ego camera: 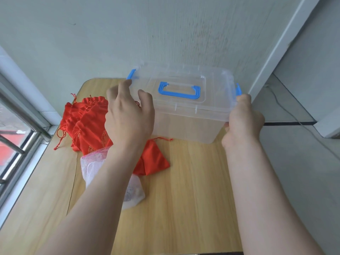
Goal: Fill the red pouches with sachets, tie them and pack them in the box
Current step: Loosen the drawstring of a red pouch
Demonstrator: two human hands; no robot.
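A clear plastic box (185, 124) with a lid, blue carry handle (179, 92) and blue side clips stands at the far end of the wooden table (193, 190). My left hand (128, 115) touches the lid's left edge near the left clip, fingers loosely bent. My right hand (242, 120) grips the lid's right front corner below the right clip. A heap of red drawstring pouches (84, 122) lies left of the box, and one more red pouch (154, 159) lies in front. White mesh sachets (93, 162) lie under my left forearm.
A window with a metal frame (20, 126) runs along the table's left side. A pale wall stands right behind the box. To the right the table ends at a grey floor with a white post (276, 48) and a thin cable.
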